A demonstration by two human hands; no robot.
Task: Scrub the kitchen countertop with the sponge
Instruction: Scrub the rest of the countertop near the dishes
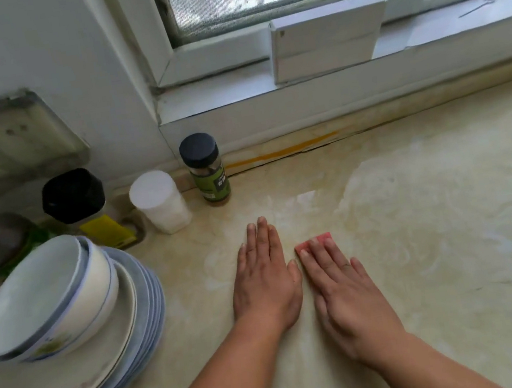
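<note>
A pink sponge (316,239) lies flat on the beige marbled countertop (436,233), mostly covered by my right hand (345,287), whose straight fingers press down on it. Only the sponge's far edge shows past the fingertips. My left hand (265,278) rests flat on the counter just left of it, fingers straight and together, holding nothing. A pale soapy film spreads over the counter to the right and beyond the sponge.
A stack of plates with bowls on top (65,325) stands at the left. Behind it are a black-lidded jar (74,197), a white container (159,201) and a green-labelled spice bottle (206,168). A white box (324,37) sits on the window sill.
</note>
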